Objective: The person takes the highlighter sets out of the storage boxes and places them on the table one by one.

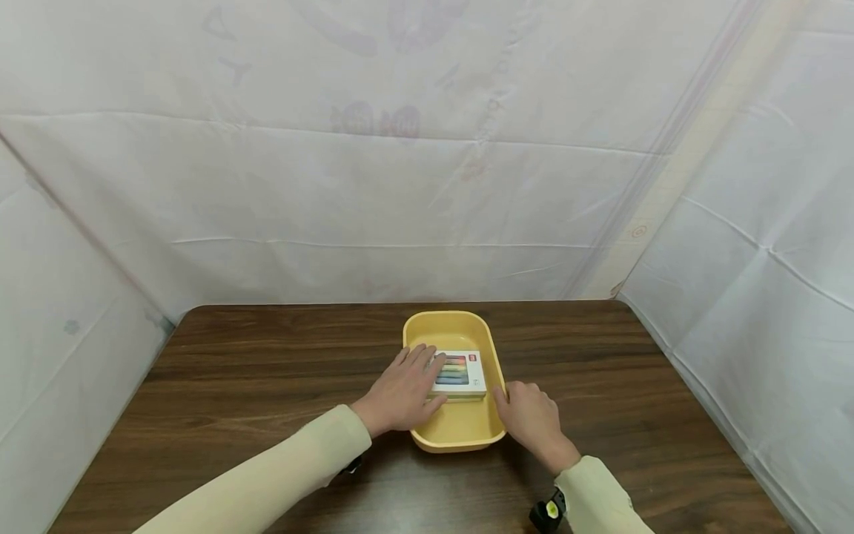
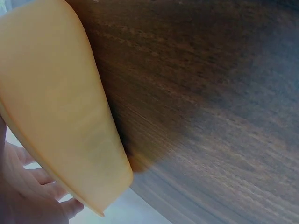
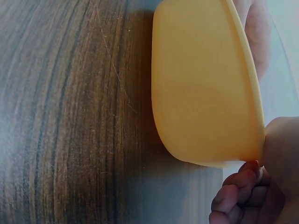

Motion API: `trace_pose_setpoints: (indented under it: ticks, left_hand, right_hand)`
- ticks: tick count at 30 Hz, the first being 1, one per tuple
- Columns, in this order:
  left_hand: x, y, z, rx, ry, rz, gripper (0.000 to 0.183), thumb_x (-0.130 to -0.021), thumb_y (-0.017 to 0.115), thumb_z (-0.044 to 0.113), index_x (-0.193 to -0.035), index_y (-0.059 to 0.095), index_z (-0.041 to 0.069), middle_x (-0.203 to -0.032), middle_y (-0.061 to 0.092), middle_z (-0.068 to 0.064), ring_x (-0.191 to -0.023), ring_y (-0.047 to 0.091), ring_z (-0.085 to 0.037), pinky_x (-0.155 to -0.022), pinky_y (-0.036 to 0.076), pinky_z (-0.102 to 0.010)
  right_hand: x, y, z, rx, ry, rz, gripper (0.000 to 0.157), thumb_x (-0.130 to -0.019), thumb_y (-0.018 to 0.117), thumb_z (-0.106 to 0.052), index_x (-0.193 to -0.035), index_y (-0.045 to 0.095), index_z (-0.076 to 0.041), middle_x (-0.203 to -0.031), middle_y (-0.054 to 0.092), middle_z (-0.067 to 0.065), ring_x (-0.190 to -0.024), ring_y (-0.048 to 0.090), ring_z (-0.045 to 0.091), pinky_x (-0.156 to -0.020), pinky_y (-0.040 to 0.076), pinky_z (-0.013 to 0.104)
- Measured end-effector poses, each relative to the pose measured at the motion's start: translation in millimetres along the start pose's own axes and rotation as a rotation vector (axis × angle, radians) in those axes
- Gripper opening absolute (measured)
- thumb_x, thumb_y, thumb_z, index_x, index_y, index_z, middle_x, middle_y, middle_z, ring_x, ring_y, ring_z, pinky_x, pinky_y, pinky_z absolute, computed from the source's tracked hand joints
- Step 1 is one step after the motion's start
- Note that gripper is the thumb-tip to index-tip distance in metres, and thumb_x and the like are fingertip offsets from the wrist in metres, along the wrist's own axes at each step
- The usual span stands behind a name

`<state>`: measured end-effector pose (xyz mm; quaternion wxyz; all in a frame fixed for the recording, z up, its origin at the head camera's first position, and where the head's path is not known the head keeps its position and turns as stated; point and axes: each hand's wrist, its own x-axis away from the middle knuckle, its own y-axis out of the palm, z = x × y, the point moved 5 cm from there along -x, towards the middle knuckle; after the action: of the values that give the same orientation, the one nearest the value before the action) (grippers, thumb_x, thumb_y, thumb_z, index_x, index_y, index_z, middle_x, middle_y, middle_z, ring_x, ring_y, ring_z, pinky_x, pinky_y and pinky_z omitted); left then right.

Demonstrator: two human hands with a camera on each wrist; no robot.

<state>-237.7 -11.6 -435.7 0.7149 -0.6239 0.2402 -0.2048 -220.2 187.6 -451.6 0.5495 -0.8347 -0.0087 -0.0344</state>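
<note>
A yellow plastic tub (image 1: 460,428) with rounded corners stands on the table in the head view. Inside it lies a white box (image 1: 477,374) whose front shows a row of coloured sticks like pens or crayons. My left hand (image 1: 405,389) reaches over the tub's left rim, its fingers extended onto the box's left end and the thumb by the box's near edge. At the right rim, my right hand (image 1: 531,420) grips the tub, thumb over the edge and fingers curled outside. Both wrist views show the tub's outer wall (image 2: 56,102), which hides the box.
The dark wood-grain table (image 1: 267,386) runs back to a white sheet wall (image 1: 400,208). More white sheeting (image 1: 754,297) closes off the right side, and the left side likewise. A black wrist device (image 1: 547,513) sits below the right sleeve.
</note>
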Motion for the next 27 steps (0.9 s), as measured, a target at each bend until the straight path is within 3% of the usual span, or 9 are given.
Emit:
trace_pose_setpoints:
  ticks: [7,19,27]
  left_hand:
    - [-1.0,-0.1,-1.6,0.012,-0.004,-0.028,0.065,-0.098,0.048,0.046,-0.148,0.034,0.008,-0.152,0.037,-0.016,-0.144,0.031,-0.032,-0.119,0.023,-0.049]
    - [-9.5,-2.8,-3.0,-0.031,0.018,-0.02,0.066,-0.095,0.051,0.048,-0.147,0.037,0.009,-0.15,0.041,-0.015,-0.141,0.035,-0.031,-0.117,0.027,-0.048]
    - [-17.8,-1.6,-3.9,-0.025,0.016,-0.081,0.067,-0.094,0.053,0.048,-0.146,0.038,0.009,-0.148,0.042,-0.012,-0.141,0.036,-0.028,-0.118,0.026,-0.046]
  right_hand:
    - [0,-0.7,-1,0.003,-0.005,0.005,0.045,-0.1,0.045,-0.032,-0.059,0.05,-0.015,-0.052,0.05,-0.001,-0.043,0.046,0.013,-0.041,0.033,0.025]
    - [-1,-2.2,1,-0.001,0.001,0.008,0.045,-0.099,0.049,-0.033,-0.058,0.049,-0.015,-0.051,0.049,-0.001,-0.043,0.046,0.013,-0.041,0.033,0.026]
    - [-1,-2.9,1,0.0,-0.012,0.014,0.039,-0.097,0.053,-0.035,-0.064,0.055,-0.014,-0.054,0.05,0.0,-0.046,0.047,0.013,-0.042,0.033,0.026]
